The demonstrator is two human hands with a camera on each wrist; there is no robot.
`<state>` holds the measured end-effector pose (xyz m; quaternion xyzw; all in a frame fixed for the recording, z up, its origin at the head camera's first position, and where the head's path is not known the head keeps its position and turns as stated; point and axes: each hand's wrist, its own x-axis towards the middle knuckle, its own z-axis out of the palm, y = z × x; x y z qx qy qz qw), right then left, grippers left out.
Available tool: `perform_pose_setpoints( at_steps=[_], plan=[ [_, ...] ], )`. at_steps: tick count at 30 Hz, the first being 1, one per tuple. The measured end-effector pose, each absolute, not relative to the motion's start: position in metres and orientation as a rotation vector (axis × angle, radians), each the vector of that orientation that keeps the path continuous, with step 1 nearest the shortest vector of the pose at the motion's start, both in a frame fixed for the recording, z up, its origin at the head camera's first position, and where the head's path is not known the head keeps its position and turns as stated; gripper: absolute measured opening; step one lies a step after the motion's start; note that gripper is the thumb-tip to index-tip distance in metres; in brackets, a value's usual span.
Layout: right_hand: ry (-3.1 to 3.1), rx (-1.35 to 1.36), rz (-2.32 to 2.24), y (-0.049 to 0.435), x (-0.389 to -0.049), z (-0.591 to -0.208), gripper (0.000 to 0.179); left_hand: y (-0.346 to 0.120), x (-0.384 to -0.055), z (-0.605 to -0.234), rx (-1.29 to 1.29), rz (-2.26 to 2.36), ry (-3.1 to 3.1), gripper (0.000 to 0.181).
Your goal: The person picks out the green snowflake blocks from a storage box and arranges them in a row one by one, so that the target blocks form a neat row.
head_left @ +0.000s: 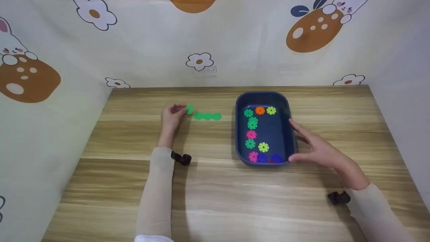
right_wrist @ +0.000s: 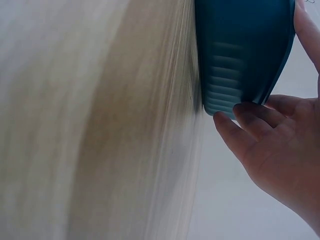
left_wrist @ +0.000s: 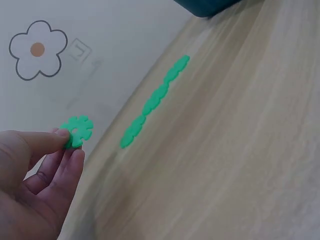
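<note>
My left hand [head_left: 172, 117] pinches a green notched plastic disc [left_wrist: 80, 131] between thumb and fingers, its toothed edge sticking out past the fingertips. Just right of it, a row of three joined green discs [head_left: 208, 116] lies on the table. My right hand [head_left: 317, 148] rests against the right outer wall of a dark blue plastic bin [head_left: 238, 134], fingers stretched along the side and thumb at the near corner. In the right wrist view, fingertips touch the bin's ribbed wall [right_wrist: 225, 75]. Inside the bin lie several discs, among them an orange disc [head_left: 260, 110] and a yellow disc [head_left: 263, 147].
The wood-grain table [head_left: 218, 201] meets a pale printed backdrop [head_left: 235, 40] along its far edge, and the backdrop continues up both sides. Pink discs [head_left: 251, 134] and dark blue discs [head_left: 276, 158] lie along the bin's left and near sides.
</note>
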<state>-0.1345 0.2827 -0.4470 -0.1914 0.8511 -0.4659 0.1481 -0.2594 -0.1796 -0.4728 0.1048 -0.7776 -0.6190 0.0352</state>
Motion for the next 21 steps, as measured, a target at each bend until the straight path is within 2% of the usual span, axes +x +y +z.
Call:
perform_pose_setpoints(
  at_steps=[8,21],
  plan=[
    [2.441,-0.543,-1.34,0.2825,-0.1342,-0.4462,0.11,-0.1808,-0.2569,-0.481,0.368,-1.837,-2.415,0.019],
    [2.451,-0.546,-1.326,0.2822,-0.1344,-0.4448,0.109,-0.1754,-0.2567,-0.4788,0.379,-1.405,-2.696,0.018]
  ],
)
